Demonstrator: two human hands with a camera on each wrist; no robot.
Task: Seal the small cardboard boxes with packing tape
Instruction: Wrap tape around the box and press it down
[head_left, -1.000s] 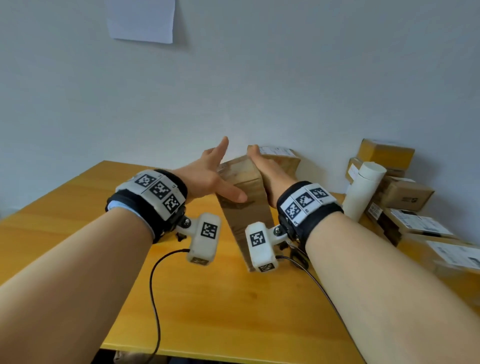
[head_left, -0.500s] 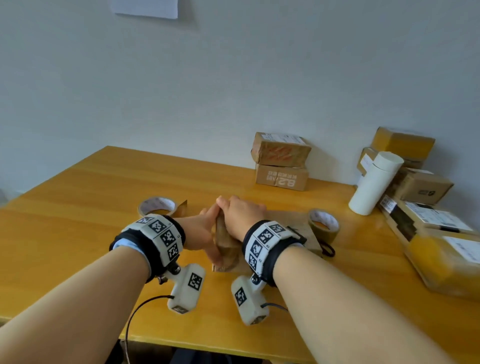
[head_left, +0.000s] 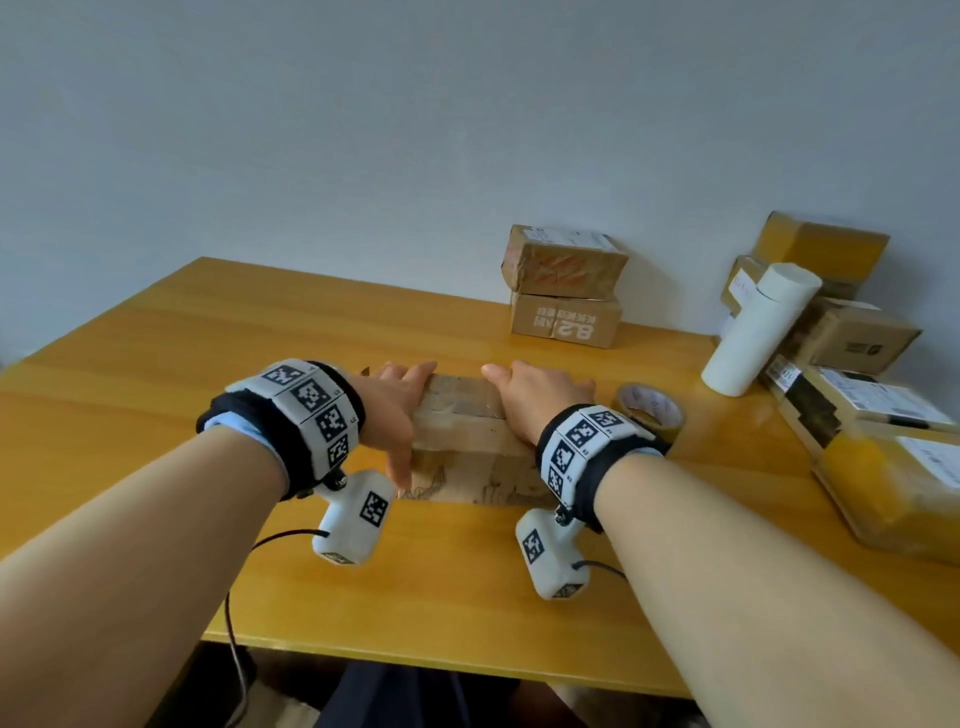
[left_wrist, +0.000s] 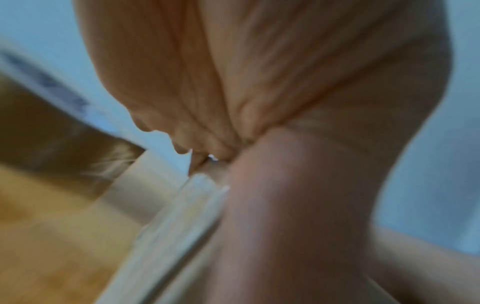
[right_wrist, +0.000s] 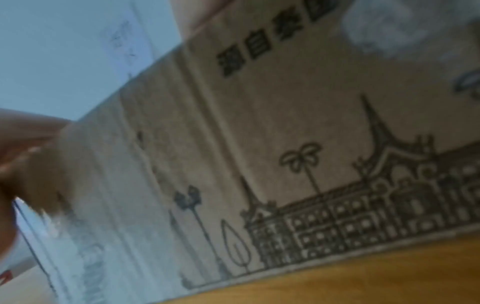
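On the desk (head_left: 208, 338) lies the cardboard box (head_left: 462, 436). The left hand (head_left: 387, 410) grasps its left end, thumb on the near face. The right hand (head_left: 540, 397) rests on top; how its fingers (head_left: 493, 371) hold I cannot tell. Only the right wrist view shows the printed buildings (right_wrist: 337, 216) clearly; only the head view, the tape roll (head_left: 652, 410).

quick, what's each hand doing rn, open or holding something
left hand: grips the left end of the box
right hand: grips the right end of the box
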